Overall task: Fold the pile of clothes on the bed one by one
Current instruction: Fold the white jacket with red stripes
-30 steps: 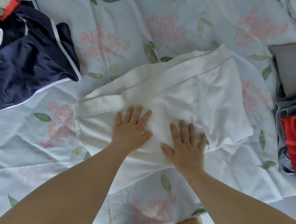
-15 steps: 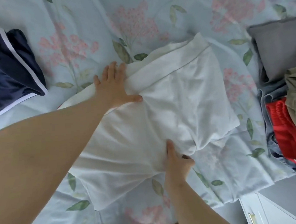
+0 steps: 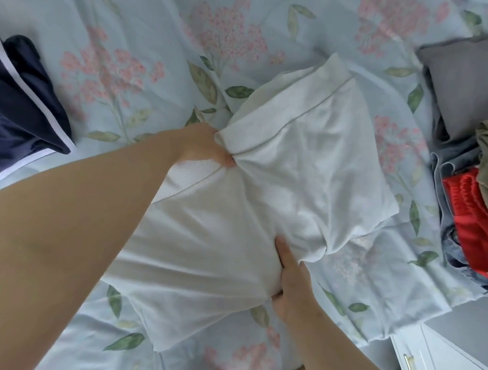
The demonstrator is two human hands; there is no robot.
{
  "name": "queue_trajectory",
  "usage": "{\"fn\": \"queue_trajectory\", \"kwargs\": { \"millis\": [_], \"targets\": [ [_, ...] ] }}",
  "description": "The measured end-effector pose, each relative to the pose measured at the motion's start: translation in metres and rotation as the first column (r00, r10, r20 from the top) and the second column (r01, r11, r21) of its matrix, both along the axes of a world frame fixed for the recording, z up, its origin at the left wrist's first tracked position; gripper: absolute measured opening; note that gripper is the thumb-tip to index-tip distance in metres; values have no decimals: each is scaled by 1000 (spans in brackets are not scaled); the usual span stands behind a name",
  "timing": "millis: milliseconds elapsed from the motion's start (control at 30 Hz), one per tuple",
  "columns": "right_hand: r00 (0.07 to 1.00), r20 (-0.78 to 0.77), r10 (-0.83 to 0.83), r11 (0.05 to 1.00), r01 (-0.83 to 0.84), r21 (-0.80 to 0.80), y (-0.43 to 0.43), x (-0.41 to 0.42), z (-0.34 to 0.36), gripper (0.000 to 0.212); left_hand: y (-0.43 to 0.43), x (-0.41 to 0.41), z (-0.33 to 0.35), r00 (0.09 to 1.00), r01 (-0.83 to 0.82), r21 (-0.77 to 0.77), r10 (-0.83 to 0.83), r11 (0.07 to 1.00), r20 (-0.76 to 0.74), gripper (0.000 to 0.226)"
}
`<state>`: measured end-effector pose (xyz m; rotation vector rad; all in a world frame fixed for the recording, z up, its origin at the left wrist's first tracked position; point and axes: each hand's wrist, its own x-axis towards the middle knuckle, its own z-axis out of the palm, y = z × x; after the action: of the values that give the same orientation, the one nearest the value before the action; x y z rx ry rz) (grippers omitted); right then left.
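The bare left hand (image 3: pixel 202 147) and bare right hand (image 3: pixel 292 291) are being shown unadorned. Both forearms (image 3: pixel 81 225) are being seen uncovered, right to the frame's edge.

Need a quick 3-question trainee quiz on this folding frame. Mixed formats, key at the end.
1. True or false: the left hand and the right hand both grip the white garment.
2. What lies at the far left of the bed? A) navy garment B) yellow towel C) black sock
3. Fill in: the red garment lies on the person's ____ side.
Key: 1 true; 2 A; 3 right.
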<state>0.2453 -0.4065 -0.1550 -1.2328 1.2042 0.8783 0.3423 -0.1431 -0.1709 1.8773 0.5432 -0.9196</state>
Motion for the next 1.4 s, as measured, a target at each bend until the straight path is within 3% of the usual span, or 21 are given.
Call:
{"fn": "queue_trajectory", "kwargs": {
  "millis": [167,300,433,533,633,767,833,933,1000,1067,1167,1267,1333,1400],
  "targets": [
    [989,147,22,986,-46,159,-8,19,22,57,7,-21,40,964,-263,-151,265,953,-8,47],
    [955,285,82,969,-143,201,-9,58,60,52,18,-41,97,876,-436,-239,470,868,107,30],
    [868,472,152,955,-253,158,5,111,110,34,19,-60,153,686,-608,-305,678,733,264,20],
    [788,585,192,937,-324,129,15,141,149,20,13,-82,188,496,-661,-433,790,613,360,35],
    [669,692,271,890,-449,85,20,153,186,13,6,-119,208,410,-662,-491,822,566,395,44],
    [505,733,457,781,-621,-59,11,135,198,13,-17,-180,202,467,-693,-467,835,549,290,65],
    [493,628,603,725,-666,-174,-3,114,183,20,-37,-213,184,470,-742,-469,870,480,148,77],
    [549,387,741,659,-706,-260,-37,73,140,24,-75,-263,152,401,-866,-392,901,312,-168,89],
    [513,228,828,560,-784,-267,-66,41,112,26,-101,-292,134,390,-914,-252,862,318,-325,107],
    [464,129,877,481,-836,-265,-92,12,92,24,-127,-313,119,388,-922,-148,833,359,-395,105],
    [435,72,897,438,-858,-268,-107,-8,75,27,-144,-325,101,380,-924,-98,853,371,-358,75],
    [533,131,836,549,-806,-222,-97,-6,70,28,-144,-316,78,339,-938,10,926,345,-168,75],
    [642,234,730,678,-722,-137,-82,1,68,17,-142,-304,66,402,-905,123,913,408,-69,73],
    [715,306,629,765,-640,-76,-70,6,60,24,-139,-292,55,484,-861,187,875,474,10,73]
  ]
}}
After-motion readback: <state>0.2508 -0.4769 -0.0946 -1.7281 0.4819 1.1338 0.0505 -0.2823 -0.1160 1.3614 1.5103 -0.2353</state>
